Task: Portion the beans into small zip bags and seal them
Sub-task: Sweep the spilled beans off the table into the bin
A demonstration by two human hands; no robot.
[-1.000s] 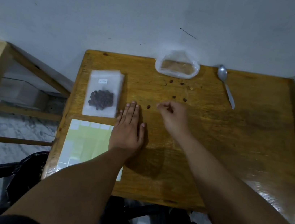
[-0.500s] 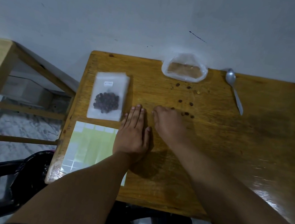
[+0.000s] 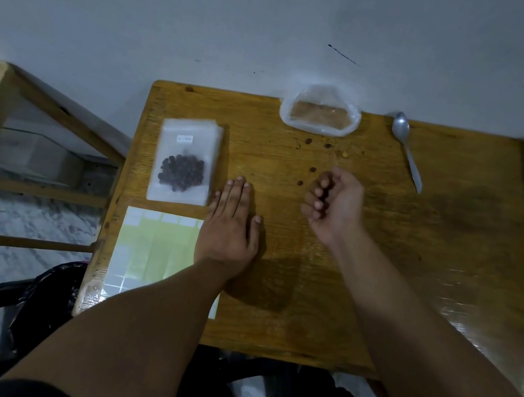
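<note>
While the left hand (image 3: 233, 228) lies flat and open on the surface (image 3: 447, 258), the right hand (image 3: 337, 205) curls beside stray beans (image 3: 313, 169); whether it grips any, I cannot tell. A filled zip bag (image 3: 185, 160) lies just beside the left fingertips.

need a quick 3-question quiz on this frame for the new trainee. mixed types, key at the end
1. True or false: the spoon lies inside the open plastic bag.
2. The left hand is: A) flat on the wooden table; B) gripping the spoon; C) holding a zip bag.
3. Fill in: the loose beans lie between the open plastic bag and the ___ hand.
Key: 1 false, it lies on the table to the right of the bag. 2 A. 3 right, the right hand, fingers curled.
</note>
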